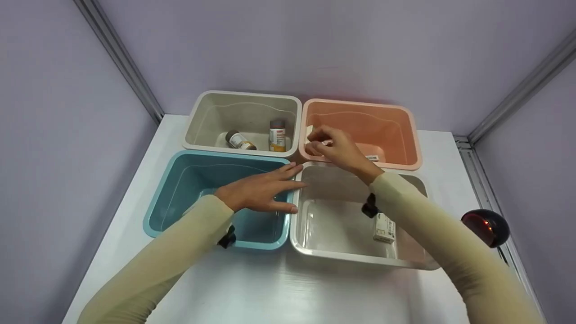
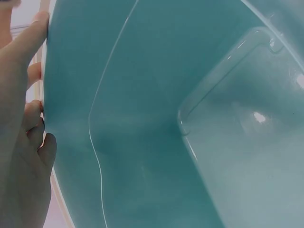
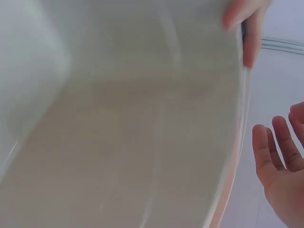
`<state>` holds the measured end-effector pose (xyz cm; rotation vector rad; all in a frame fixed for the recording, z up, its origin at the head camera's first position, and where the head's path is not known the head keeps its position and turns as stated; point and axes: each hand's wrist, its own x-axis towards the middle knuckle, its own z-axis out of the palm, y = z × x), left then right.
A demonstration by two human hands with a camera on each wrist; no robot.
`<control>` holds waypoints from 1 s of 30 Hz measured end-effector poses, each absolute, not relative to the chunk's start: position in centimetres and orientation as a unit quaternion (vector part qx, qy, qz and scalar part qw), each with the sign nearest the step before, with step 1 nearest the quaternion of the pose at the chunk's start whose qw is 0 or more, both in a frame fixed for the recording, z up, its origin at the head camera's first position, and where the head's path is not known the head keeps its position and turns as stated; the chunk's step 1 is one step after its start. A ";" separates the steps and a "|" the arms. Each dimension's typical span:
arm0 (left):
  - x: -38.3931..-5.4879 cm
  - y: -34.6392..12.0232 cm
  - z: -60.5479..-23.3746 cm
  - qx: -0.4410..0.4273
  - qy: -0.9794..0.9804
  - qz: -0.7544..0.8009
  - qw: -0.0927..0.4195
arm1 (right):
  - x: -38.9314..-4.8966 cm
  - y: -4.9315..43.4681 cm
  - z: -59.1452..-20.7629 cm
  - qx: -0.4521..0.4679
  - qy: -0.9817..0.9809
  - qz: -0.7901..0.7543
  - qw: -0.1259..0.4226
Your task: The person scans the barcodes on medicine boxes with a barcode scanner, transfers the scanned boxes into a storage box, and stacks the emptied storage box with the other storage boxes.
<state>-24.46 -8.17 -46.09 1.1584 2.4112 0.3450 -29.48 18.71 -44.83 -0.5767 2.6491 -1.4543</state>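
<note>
My left hand point(image 1: 265, 189) lies with spread fingers across the right rim of the blue bin point(image 1: 220, 157), its fingertips at the edge of the clear greyish bin point(image 1: 342, 257). In the left wrist view its fingers point(image 2: 33, 40) touch the blue rim. My right hand point(image 1: 335, 146) is over the left part of the orange bin point(image 1: 382, 130), fingers loosely bent. In the right wrist view this hand point(image 3: 285, 175) shows nothing held. A white piece point(image 1: 309, 130) beside its fingers is partly hidden, and a small white box point(image 1: 372, 158) lies in the orange bin.
Two brown-capped bottles are in the beige bin point(image 1: 243, 95): one bottle point(image 1: 277, 137) stands, the other bottle point(image 1: 240, 140) is tipped. A white box point(image 1: 384, 228) is in the greyish bin, under my right forearm. A black device point(image 1: 488, 228) with red lights is at the right.
</note>
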 end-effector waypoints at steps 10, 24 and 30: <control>-24.2 -8.8 -46.2 0.407 0.872 0.146 0.231 | -24.2 25.6 -46.2 -0.224 0.873 -0.427 0.074; -24.0 -9.2 -46.3 0.404 0.876 0.140 0.222 | -21.8 29.2 -49.0 -0.139 0.923 -0.057 0.355; -24.0 -8.9 -46.2 0.405 0.876 0.138 0.223 | -21.8 29.2 -50.0 -0.101 0.922 -0.070 0.368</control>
